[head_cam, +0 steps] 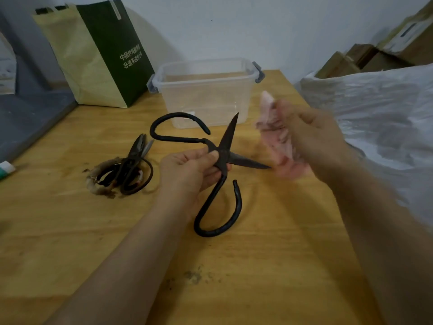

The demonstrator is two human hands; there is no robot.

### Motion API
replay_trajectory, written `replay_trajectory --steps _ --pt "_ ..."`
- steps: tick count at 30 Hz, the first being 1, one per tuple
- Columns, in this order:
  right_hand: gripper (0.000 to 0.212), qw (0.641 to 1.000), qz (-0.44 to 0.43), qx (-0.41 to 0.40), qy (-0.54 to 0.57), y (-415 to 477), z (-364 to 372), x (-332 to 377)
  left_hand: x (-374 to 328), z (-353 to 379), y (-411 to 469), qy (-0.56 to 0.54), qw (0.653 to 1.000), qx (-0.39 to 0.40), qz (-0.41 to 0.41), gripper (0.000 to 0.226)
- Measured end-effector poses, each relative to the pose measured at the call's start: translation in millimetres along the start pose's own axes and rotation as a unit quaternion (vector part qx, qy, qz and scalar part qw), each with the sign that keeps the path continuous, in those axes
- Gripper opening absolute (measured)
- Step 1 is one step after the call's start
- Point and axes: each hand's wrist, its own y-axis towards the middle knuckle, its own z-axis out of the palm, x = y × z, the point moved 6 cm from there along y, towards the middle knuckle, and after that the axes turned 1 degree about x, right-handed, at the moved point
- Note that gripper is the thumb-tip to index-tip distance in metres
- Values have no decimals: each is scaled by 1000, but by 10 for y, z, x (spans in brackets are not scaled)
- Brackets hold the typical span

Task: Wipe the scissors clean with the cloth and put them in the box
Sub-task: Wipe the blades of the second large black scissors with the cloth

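The fingers (pixel 202 153) of the left hand (pixel 185 171) are curled tight and pinched on the scissors (pixel 225 146) right at the pivot, thumb on top, the rest underneath. That grip is judged to be chosen so both blades are left bare for wiping. The scissors are held up off the bench (pixel 269 266) with the blades spread wide: one is pointed up and away from the fingers, the other out towards the right hand (pixel 314 141). The two big hooked handle loops are left free, one above the fingers, one hanging below.

At that outward blade tip, the cloth (pixel 277 146) is bunched in the right hand, with the fingers wrapped round it. The hand is blurred, so the finer detail of the grip cannot be made out. Cloth and blade tip are seen touching, or very nearly so. The wiping is judged to be in hand, with nothing boxed yet.

Past the fingers, the box (pixel 206 95) is stood open and lidless, empty as far as can be told through its clear walls, and near enough for an easy drop. Left of the left hand, other scissors (pixel 132 165) are left heaped on the bench, presumably awaiting their turn. Nearer the body, grit (pixel 194 276) is scattered. A paper bag (pixel 98 57) is propped beyond, and a white sack (pixel 379 109) is off to the right.
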Motion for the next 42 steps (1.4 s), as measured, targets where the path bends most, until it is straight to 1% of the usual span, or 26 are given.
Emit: replay_trajectory --steps 2,4,5,7,12,14,17,19,20,22,23,25,27,28,29,30,31,32,33,34,35,37,38,40,41,42 --pt "12 992 -104 52 -42 -83 238 163 13 7 2 3 1000 3 -3 12" --pt "23 974 -152 105 -133 -128 460 141 0 20 -8 1 1000 25 5 12" --pt "23 972 -138 120 -151 -126 523 90 -6 39 -20 4 999 41 12 17" --pt "22 974 -121 116 -150 -108 554 8 -13 76 -45 13 998 63 23 26" --pt "14 973 -160 45 -158 18 512 -55 -12 106 -45 22 998 51 37 32" --pt "12 979 -136 -1 -152 84 448 -116 6 119 -50 13 998 52 30 36" --pt "16 978 -32 -86 -189 199 210 -293 54 149 -55 7 998 63 14 28" --pt "9 968 32 -123 -214 220 2 -400 67 135 -38 0 999 54 9 21" --pt "10 970 59 -115 -207 217 -79 -438 65 109 -29 -9 999 43 7 20" --pt "25 977 123 -41 -169 185 -117 -514 35 47 -13 -31 999 21 7 18" --pt "29 972 147 -5 -185 149 -101 -536 5 15 -5 -41 999 9 12 18" --pt "27 945 134 8 -299 104 -98 -503 -60 -39 4 -64 997 -17 27 18" --pt "24 936 38 -54 -345 88 -62 -273 -115 -75 -9 -95 994 -44 43 18" --pt "24 945 -1 -88 -315 45 -25 -136 -141 -84 -21 -112 991 -56 48 17" --pt "25 964 -4 -105 -246 13 6 -77 -162 -86 -31 -126 988 -67 53 16" --pt "28 985 38 -87 -143 -20 72 -81 -179 -78 -40 -137 986 -74 57 16" --pt "37 994 103 -31 -30 -66 201 -96 -201 -63 -51 -141 985 -78 62 17" --pt "49 984 164 47 43 -134 365 -112 -230 -38 -67 -141 984 -79 70 19" --pt "58 970 196 123 78 -206 525 -111 -262 -10 -80 -137 984 -79 80 20" --pt "58 961 191 173 96 -252 648 -92 -298 22 -95 -131 984 -78 89 20" --pt "51 961 164 189 117 -274 730 -52 -335 48 -110 -126 984 -78 95 19" --pt "30 973 115 139 141 -265 750 16 -403 98 -127 -106 988 -66 87 14" --pt "26 978 107 102 147 -254 713 25 -452 116 -148 -77 993 -52 78 13" --pt "25 981 104 52 156 -218 604 19 -549 91 -216 46 994 -40 88 19" --pt "24 980 108 39 162 -201 551 15 -641 23 -278 138 979 -62 137 21" --pt "24 979 112 32 166 -190 503 13 -781 -61 -373 230 944 -104 214 21"
